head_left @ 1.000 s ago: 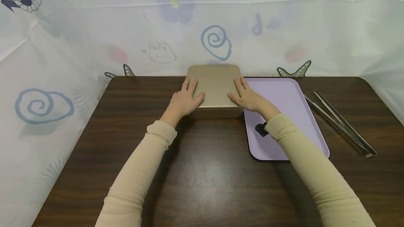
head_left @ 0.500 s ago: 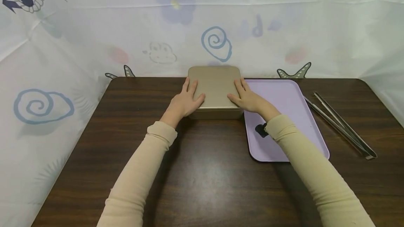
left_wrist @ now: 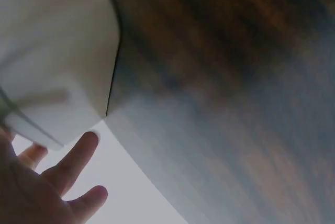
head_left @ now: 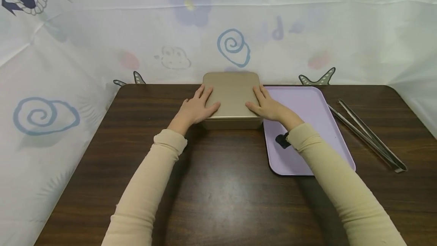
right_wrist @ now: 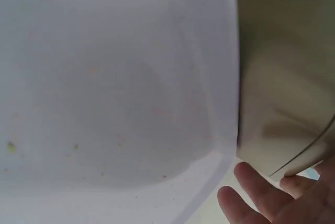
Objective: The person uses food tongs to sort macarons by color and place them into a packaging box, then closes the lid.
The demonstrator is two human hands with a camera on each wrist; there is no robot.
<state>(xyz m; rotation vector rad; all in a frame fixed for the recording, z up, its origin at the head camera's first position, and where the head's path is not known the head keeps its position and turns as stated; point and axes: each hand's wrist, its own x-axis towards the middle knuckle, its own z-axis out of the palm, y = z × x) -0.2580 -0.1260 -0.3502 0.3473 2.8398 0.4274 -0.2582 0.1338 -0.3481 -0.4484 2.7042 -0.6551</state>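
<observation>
A closed beige-gold box with a lid (head_left: 232,96) stands at the table's far edge, in the middle of the head view. My left hand (head_left: 194,110) lies at its left edge, thumb and fingers extended over the lid. On the opposite side my right hand (head_left: 271,108) rests with spread fingers on the lid's right edge. In the left wrist view, the fingers of the left hand (left_wrist: 39,195) show near the box's corner (left_wrist: 63,56). The right wrist view shows the right hand (right_wrist: 293,200) beside the box wall (right_wrist: 293,62). Neither hand grips anything visible.
A lilac tray (head_left: 304,101) adjoins the box on the right, under my right forearm; small specks dot its surface in the right wrist view. Metal tongs (head_left: 372,141) lie right of the tray, on the dark wooden table (head_left: 222,200). A patterned white sheet (head_left: 273,48) hangs behind.
My left hand and forearm have shifted slightly left, toward the lid's edge. The right hand and the box stay in place.
</observation>
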